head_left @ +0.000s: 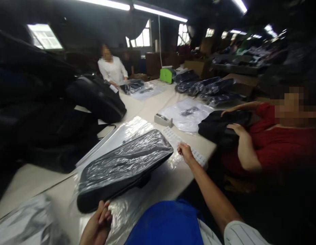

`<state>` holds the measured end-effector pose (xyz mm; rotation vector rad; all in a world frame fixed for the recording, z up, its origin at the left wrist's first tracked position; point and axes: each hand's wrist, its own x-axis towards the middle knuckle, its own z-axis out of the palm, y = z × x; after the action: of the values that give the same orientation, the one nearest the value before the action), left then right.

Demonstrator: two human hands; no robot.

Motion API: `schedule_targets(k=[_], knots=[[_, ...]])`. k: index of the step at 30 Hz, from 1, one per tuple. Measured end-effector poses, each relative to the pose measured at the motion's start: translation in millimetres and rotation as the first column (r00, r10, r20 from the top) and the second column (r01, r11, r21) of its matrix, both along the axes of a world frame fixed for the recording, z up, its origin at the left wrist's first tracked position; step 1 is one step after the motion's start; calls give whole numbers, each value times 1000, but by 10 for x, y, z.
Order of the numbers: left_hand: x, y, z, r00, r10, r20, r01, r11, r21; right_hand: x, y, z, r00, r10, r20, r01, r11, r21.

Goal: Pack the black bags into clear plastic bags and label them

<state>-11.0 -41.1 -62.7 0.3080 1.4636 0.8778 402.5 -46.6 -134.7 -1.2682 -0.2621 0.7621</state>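
Observation:
A black bag (pixel 124 163) in clear, shiny plastic wrap lies slantwise on the pale table, its plastic spreading out loosely below. At the bag's near left end is my left hand (pixel 98 221), fingers curled together at the edge of the plastic; what they pinch is too small to make out. My right hand (pixel 185 151) is closed just beyond the bag's right end, above loose plastic and beside a sheet of printed labels (pixel 199 157). Whatever its fingers grip is hidden. Past the bag stands a grey tape dispenser (pixel 163 120).
Black bags (pixel 96 97) are piled at the left. Grey plastic (pixel 27 223) lies front left. At the right, a person in red (pixel 262 143) handles a black bag. A person in white (pixel 113 69) stands at the far end, near a green device (pixel 167 75) and wrapped bags (pixel 211 86).

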Motion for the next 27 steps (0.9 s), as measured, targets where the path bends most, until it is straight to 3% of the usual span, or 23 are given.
schedule_targets(k=[3,5,10,12,14,16,18,21,24,27], knots=[[-56,111,-8,973,78,218,-75,997,-21,-163,118,-140,988,130,-84,-128,991,30],[-35,150,8,945,109,309,-100,994,-44,-192,118,-189,981,148,-128,-138,987,85],[64,155,-9,929,127,349,-95,989,-109,-330,-121,-406,942,98,-321,-23,973,231],[86,131,-43,924,144,355,-106,987,-124,-507,-291,-528,885,158,-438,-29,957,288],[101,102,-72,925,153,349,-118,986,-121,-731,-450,-628,834,263,-484,-117,943,311],[118,71,-87,933,153,325,-123,986,-111,-952,-529,-688,827,345,-443,-259,935,244],[135,34,-103,944,139,298,-115,989,-97,-1123,-489,-721,855,361,-373,-351,931,95],[134,-51,-210,963,93,252,-84,995,-46,-1230,-294,-770,909,285,-304,-331,937,-112],[58,-178,-510,985,-5,172,-13,995,102,-1176,-224,-844,947,213,-240,-276,923,-270],[-82,-295,-966,995,-91,41,82,978,193,-1043,-437,-952,963,220,-155,-267,850,-454]])
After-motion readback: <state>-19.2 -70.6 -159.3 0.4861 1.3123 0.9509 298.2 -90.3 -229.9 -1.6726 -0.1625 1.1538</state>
